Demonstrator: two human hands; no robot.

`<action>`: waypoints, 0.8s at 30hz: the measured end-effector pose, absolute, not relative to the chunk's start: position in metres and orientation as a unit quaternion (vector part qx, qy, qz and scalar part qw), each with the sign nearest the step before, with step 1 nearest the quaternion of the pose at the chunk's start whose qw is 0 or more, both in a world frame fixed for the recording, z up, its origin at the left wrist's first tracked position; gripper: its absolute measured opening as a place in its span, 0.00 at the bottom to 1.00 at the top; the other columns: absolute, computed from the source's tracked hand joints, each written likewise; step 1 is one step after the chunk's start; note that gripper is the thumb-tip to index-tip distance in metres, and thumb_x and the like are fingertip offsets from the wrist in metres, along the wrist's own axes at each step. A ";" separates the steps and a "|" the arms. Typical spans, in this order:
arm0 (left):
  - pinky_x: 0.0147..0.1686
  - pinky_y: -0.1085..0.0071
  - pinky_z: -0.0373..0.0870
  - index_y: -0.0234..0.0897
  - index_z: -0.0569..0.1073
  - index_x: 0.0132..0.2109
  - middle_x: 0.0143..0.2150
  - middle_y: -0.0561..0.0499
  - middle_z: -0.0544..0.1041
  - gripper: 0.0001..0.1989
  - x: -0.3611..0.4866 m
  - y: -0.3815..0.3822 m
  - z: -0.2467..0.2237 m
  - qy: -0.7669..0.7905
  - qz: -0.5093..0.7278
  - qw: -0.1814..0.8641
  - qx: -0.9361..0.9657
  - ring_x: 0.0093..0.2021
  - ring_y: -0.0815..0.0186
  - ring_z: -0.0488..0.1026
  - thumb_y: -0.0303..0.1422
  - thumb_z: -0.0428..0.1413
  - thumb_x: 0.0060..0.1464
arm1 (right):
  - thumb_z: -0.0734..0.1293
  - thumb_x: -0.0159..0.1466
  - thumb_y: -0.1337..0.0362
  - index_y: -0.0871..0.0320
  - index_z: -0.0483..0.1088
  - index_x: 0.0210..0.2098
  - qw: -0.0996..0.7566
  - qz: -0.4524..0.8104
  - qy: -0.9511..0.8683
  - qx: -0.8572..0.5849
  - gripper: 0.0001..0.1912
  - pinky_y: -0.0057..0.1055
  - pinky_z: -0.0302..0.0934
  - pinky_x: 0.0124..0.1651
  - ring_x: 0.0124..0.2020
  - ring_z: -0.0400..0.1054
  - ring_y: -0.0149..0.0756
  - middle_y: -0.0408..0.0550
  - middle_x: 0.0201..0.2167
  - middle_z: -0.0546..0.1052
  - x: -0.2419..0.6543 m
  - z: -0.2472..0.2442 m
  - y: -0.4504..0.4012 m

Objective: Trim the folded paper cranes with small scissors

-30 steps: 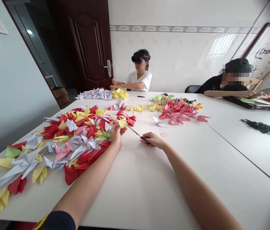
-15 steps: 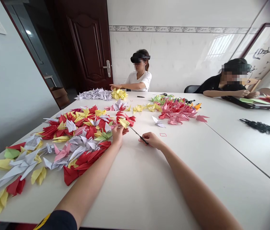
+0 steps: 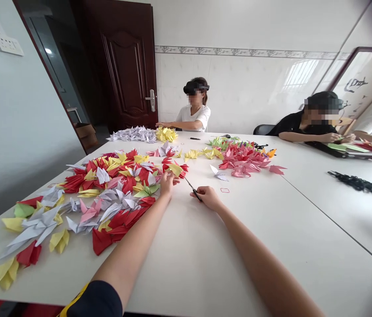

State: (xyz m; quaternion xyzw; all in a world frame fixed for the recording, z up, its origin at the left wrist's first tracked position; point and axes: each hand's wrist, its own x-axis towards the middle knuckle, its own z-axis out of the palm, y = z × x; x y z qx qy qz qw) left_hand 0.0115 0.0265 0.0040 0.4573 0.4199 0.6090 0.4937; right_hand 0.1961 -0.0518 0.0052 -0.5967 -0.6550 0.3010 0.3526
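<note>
A: Left hand (image 3: 169, 182), what's it got?
B: Yellow paper bird (image 3: 176, 170), gripped in the fingers, at the right edge of the big mixed pile (image 3: 107, 197); red paper birds (image 3: 184, 171) just behind it

A: Right hand (image 3: 207, 197)?
B: Closed around the dark handle of a thin tool (image 3: 194, 189); shaft slants away and leftward, at the yellow paper bird

A: Tip touching?
B: Can't tell, too small. Tool type, same

A: Pile colors?
B: Red, yellow, white, pink, a bit of green. Loose ones trail toward the near left corner of the white table (image 3: 179, 255)

A: Past the right hand?
B: Small red outline (image 3: 224, 190) on the tabletop, lone white bird (image 3: 219, 173) beyond that, then a pink heap (image 3: 243, 160). Black cord bundle (image 3: 359, 182) well off to the right

A: Other people?
B: Person in white (image 3: 195, 115) at the far side, by a white heap (image 3: 133, 134) and a yellow heap (image 3: 166, 134). Person in black (image 3: 294, 125) far right, bent over green paper (image 3: 346, 148)
</note>
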 end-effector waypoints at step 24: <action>0.27 0.72 0.71 0.35 0.73 0.37 0.29 0.50 0.76 0.05 0.013 0.027 -0.002 0.455 0.591 0.449 0.492 0.25 0.66 0.75 0.31 0.56 0.51 | 0.61 0.60 0.41 0.53 0.58 0.22 0.447 0.118 -0.511 -0.724 0.23 0.30 0.47 0.26 0.26 0.59 0.37 0.46 0.21 0.68 0.185 0.009 0.000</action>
